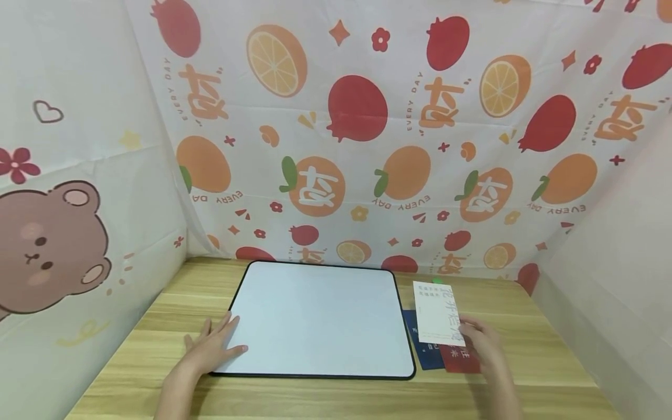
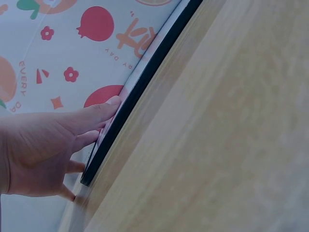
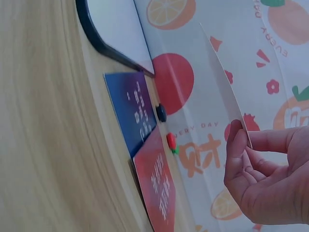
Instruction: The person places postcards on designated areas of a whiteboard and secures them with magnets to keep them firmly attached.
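Observation:
A whiteboard point(image 1: 320, 321) with a black rim lies flat on the wooden table. My left hand point(image 1: 207, 347) rests on its left edge, fingers spread and thumb on the white surface; the left wrist view shows the fingers point(image 2: 99, 113) over the dark rim. At the board's right, my right hand point(image 1: 484, 343) pinches a white card point(image 1: 437, 312) printed with characters by one corner. The right wrist view has this card point(image 3: 227, 87) almost edge-on, raised over the table. Below it lie a dark blue card point(image 3: 123, 99) and a red card point(image 3: 157, 176), overlapping each other.
Behind the cards sit small black point(image 3: 161, 112), red point(image 3: 171, 141) and green point(image 3: 175, 151) pieces on the table point(image 1: 294, 399). A fruit-printed cloth point(image 1: 357, 151) hangs at the back, with a bear-printed cloth point(image 1: 52, 245) at the left.

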`<state>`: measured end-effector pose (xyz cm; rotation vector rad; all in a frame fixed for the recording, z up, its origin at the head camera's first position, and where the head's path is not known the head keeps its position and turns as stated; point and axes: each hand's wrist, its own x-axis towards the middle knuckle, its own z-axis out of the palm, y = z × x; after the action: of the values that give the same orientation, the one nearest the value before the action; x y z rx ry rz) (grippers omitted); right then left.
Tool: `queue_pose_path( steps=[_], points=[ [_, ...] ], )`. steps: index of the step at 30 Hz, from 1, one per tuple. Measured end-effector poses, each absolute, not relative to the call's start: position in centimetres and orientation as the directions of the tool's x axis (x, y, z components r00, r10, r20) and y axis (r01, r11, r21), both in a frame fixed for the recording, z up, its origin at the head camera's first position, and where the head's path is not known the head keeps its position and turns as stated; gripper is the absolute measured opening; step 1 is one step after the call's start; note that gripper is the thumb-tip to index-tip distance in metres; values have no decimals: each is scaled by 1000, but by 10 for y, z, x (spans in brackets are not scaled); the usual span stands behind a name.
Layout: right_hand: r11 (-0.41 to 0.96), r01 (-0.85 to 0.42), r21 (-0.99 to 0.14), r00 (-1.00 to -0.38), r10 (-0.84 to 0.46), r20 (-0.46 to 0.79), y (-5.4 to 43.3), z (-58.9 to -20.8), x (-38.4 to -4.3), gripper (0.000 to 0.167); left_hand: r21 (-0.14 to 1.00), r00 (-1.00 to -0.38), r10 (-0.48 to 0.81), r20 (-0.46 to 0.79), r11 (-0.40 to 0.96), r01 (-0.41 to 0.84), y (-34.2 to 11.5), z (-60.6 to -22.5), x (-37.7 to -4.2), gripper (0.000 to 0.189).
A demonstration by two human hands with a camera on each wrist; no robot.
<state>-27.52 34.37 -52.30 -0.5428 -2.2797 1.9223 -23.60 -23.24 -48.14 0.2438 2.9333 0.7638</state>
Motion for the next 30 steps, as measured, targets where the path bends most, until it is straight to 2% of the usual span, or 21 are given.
queue_pose_path(
  steps=[9, 13, 30],
  points=[
    [194, 207, -959, -938, 317, -139, 316, -510, -274, 40, 512, -980, 189, -64, 849, 130, -232, -484, -236, 84],
    [169, 197, -966, -941, 310, -137, 316, -522, -282, 40, 512, -980, 187, -62, 849, 129, -232, -484, -237, 84],
    [132, 208, -969, -936, 314, -158, 293, -523, -287, 34, 506, -979, 192, -62, 852, 135, -233, -482, -239, 82]
  ],
)
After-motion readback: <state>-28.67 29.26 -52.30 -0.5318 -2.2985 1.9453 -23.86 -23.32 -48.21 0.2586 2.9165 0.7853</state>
